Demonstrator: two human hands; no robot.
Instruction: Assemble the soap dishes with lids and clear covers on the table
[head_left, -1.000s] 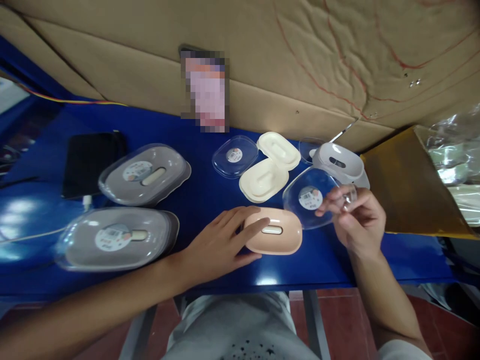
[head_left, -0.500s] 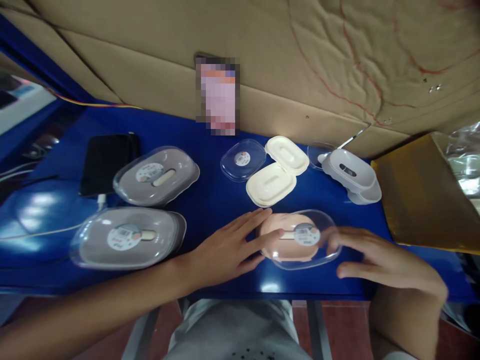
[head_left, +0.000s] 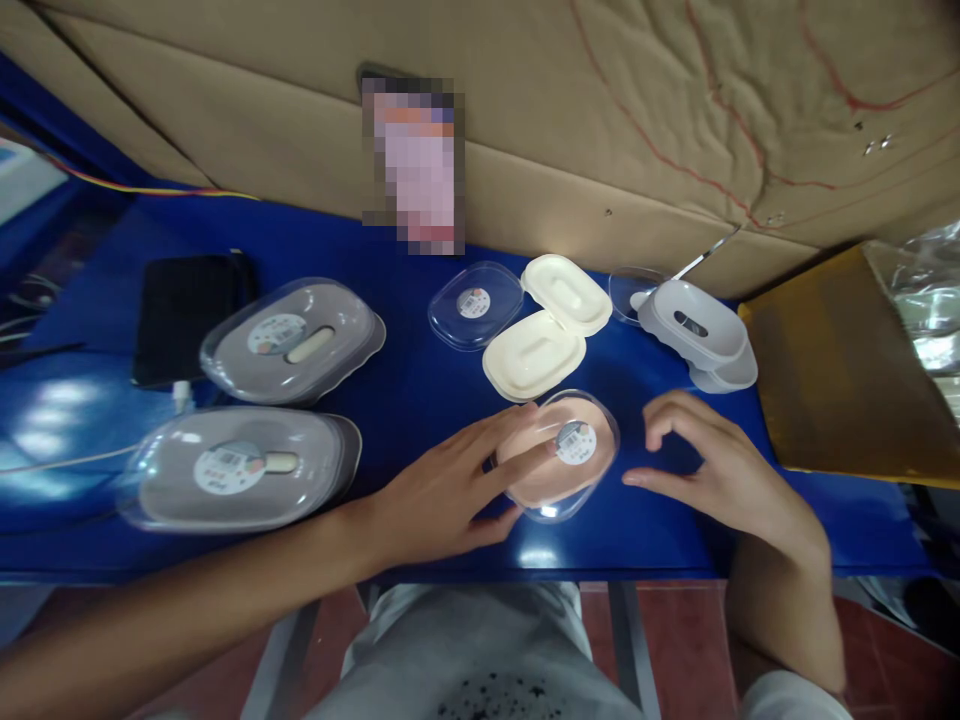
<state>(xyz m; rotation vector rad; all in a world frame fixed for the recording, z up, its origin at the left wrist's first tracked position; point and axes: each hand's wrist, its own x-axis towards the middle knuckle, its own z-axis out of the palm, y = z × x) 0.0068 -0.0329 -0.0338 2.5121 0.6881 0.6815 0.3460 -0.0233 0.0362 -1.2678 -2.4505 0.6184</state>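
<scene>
A peach oval plastic box [head_left: 536, 485] lies near the table's front edge. Over it sits a clear lid [head_left: 600, 410] with a round barcode label [head_left: 576, 443]. My left hand [head_left: 457, 485] grips the left end, fingers spread across the lid, index finger lying on top near the label and thumb at the near side. To the right, apart from the lid, my right hand [head_left: 712, 465] is held open, its thumb and curled fingers separated with nothing between them. Just behind the box are two joined cream oval trays [head_left: 532, 355] and a loose clear lid [head_left: 476, 305].
Two grey lidded oval boxes [head_left: 292, 340] stand at the left, beside a black device [head_left: 187, 320] with a white cable. Grey oval parts [head_left: 697, 320] are stacked at the right, near a cardboard box [head_left: 847, 370]. A brown-covered panel [head_left: 540, 190] rises behind the table.
The clear lid has shifted left and turned over the peach box. My right hand has come away from the lid, while my left hand stays on the box. The view has shifted slightly.
</scene>
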